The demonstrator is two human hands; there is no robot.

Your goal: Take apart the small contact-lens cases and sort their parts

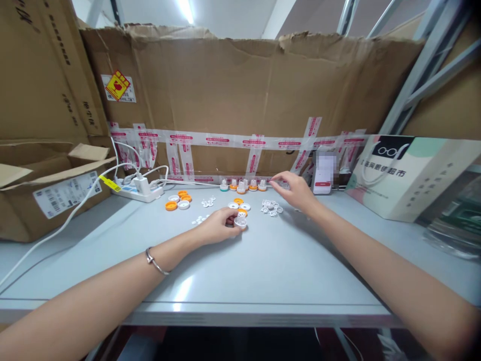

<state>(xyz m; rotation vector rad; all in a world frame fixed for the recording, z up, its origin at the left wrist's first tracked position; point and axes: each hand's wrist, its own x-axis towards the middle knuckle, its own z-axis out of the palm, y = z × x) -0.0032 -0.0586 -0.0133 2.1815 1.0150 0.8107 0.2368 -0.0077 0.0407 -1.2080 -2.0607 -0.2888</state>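
Observation:
My left hand [221, 224] is closed on a white round plastic cap [240, 222] with a small white slotted piece on its top, held just above the table. Orange and white rings [245, 206] lie right behind it. My right hand [295, 189] reaches toward the back of the table, thumb and forefinger apart, with no held thing visible between them. Left of its fingertips stands a row of white assembled caps [242, 186] with orange or teal bases. A pile of small white slotted pieces [271, 207] lies in front of that hand.
More orange and white rings [178, 200] and tiny white parts [208, 202] lie to the left. A power strip [143, 190] with cables stands behind them, beside an open carton [48, 185]. A phone [324, 173] leans at the back; a printed box [406, 175] stands right.

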